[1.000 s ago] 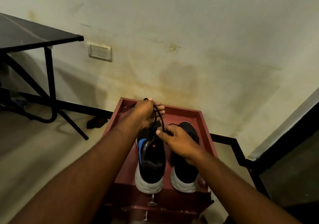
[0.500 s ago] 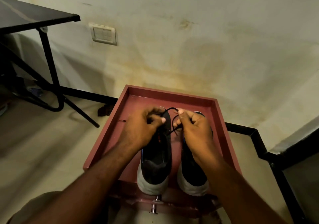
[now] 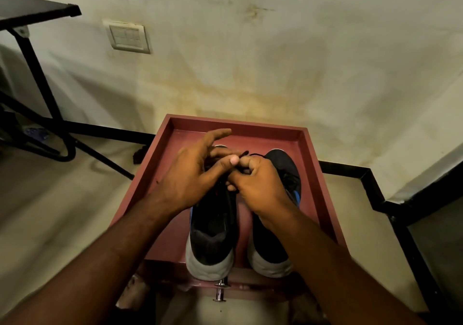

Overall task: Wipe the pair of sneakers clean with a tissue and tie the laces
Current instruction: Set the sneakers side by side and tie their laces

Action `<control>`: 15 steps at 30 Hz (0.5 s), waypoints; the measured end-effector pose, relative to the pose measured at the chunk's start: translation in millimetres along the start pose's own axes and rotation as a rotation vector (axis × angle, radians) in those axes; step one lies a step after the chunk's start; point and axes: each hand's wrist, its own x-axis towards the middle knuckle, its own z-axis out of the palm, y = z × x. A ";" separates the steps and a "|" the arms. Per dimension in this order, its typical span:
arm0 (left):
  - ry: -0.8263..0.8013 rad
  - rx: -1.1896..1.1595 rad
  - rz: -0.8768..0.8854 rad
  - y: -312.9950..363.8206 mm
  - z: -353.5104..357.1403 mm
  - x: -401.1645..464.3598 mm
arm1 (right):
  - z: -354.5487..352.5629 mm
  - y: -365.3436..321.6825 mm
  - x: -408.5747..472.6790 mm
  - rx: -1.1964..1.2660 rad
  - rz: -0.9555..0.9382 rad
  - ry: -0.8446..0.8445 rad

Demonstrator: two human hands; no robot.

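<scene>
Both hands over left sneaker [image 3: 213, 227] in tray [image 3: 313, 174]: right hand [image 3: 258, 187] pinches lace [image 3: 244, 153], left hand [image 3: 193, 174] thumb on lace, fingers spread; right sneaker [image 3: 283, 174] beside

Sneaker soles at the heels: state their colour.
Pale grey-white soles under black uppers, clearest in the head view.

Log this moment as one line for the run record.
step: tying lace | left hand: pinches black lace | right hand: grips lace | shoe: left black white-soled sneaker | surface: red rimmed tray
</scene>
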 end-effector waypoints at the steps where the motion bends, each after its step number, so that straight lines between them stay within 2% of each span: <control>1: -0.017 0.049 -0.015 -1.5 -2.5 -2.2 | -2.7 -0.8 -1.8 0.041 0.018 0.005; 4: -0.017 0.207 0.018 -5.6 -8.7 -7.4 | -6.0 -2.4 -8.7 0.186 0.071 0.000; 8: -0.026 0.403 0.207 -3.1 -13.1 -9.3 | -12.2 -4.6 -8.0 0.301 0.097 0.060; 11: -0.076 0.705 0.327 -5.1 -15.2 -7.2 | -14.0 -6.4 -6.0 0.306 0.101 0.059; 13: -0.081 0.824 0.251 -7.0 -17.0 -5.5 | -15.8 -7.4 -5.2 0.257 0.026 0.049; 15: -0.055 0.840 0.139 -10.6 -14.4 -4.7 | -21.1 -5.5 -4.1 -0.031 -0.157 0.029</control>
